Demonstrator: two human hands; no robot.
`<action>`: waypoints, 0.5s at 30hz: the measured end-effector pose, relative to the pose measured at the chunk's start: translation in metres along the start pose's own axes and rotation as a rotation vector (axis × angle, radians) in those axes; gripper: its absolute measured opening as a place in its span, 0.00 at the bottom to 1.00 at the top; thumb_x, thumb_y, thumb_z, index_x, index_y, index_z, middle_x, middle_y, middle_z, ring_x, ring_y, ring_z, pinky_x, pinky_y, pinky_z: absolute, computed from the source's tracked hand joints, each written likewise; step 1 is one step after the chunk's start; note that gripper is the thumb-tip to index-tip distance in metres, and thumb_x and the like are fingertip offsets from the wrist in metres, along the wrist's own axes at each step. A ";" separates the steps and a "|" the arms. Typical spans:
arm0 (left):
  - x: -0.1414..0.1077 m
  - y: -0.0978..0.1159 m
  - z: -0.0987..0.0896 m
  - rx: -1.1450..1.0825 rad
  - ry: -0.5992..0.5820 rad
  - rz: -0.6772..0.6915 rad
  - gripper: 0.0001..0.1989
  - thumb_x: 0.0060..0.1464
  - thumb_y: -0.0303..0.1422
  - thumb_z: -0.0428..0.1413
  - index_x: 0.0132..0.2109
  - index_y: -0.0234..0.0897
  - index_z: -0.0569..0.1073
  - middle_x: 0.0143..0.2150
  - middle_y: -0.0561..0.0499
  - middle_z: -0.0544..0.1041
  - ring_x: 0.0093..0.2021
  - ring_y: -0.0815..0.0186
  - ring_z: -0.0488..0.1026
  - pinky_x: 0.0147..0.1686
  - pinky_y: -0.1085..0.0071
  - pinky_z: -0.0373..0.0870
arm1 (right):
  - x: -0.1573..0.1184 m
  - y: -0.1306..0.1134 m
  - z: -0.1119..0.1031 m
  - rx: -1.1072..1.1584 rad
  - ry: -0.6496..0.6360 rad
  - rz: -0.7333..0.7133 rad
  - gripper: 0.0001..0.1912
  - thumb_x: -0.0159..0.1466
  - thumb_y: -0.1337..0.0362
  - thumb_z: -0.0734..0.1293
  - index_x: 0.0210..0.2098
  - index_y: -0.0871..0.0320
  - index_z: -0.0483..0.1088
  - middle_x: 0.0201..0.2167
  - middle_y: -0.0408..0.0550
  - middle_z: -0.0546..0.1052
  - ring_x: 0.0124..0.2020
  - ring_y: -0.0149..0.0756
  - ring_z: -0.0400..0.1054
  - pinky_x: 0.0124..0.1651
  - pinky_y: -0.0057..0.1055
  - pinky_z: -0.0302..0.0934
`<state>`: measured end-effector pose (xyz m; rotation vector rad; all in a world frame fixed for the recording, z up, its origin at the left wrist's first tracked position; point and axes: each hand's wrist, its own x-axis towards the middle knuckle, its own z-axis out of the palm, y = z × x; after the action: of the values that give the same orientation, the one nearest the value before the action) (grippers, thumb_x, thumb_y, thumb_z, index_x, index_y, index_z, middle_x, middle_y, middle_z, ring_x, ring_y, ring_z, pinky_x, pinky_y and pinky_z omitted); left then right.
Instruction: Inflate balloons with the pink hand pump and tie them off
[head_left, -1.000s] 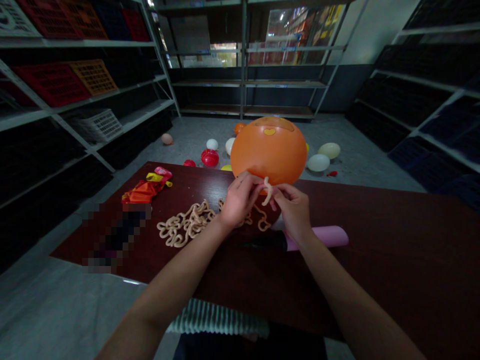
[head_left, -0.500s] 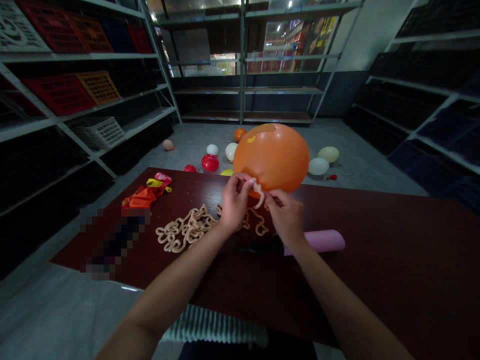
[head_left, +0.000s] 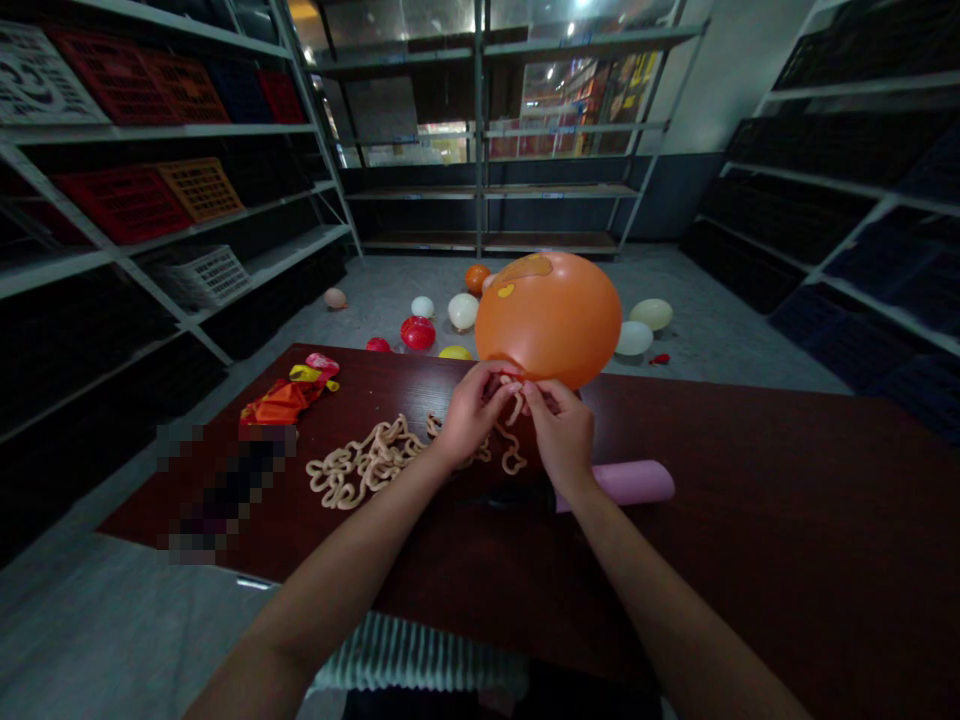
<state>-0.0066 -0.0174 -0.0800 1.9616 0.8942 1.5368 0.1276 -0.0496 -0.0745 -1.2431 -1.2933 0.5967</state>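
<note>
A large inflated orange balloon (head_left: 551, 315) rises just beyond my hands, its neck end toward me. My left hand (head_left: 471, 415) is closed in a pinch on a beige cord (head_left: 514, 408) close against the balloon's neck, which the fingers mostly hide. With thumb and forefinger, my right hand (head_left: 561, 430) grips the same cord just to the right. The fingertips of both hands nearly meet. A short piece of cord dangles between them. On the table, left of my left wrist, lies a loose, tangled heap of beige cord (head_left: 367, 462).
A pink balloon pump (head_left: 634, 483) with a black end lies beneath my right wrist. Uninflated balloons (head_left: 281, 400) sit at the left of the dark red table (head_left: 750, 470). Several small balloons, one of them red (head_left: 418, 333), lie on the floor beyond. Shelves with crates (head_left: 124, 200) stand around.
My right hand has moved left and slightly up, bringing its fingertips to those of my left hand. The cord between them is now mostly covered. The view has shifted a little.
</note>
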 end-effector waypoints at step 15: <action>0.004 0.022 -0.003 -0.198 0.337 -0.106 0.05 0.55 0.35 0.65 0.34 0.38 0.80 0.33 0.51 0.80 0.33 0.67 0.74 0.36 0.70 0.71 | 0.001 0.003 0.000 -0.128 -0.155 -0.058 0.15 0.64 0.51 0.65 0.28 0.55 0.73 0.25 0.42 0.77 0.27 0.32 0.69 0.32 0.28 0.57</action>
<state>-0.0043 -0.0292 -0.0614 1.5203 0.9206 1.8478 0.1285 -0.0476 -0.0769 -1.2786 -1.5115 0.5846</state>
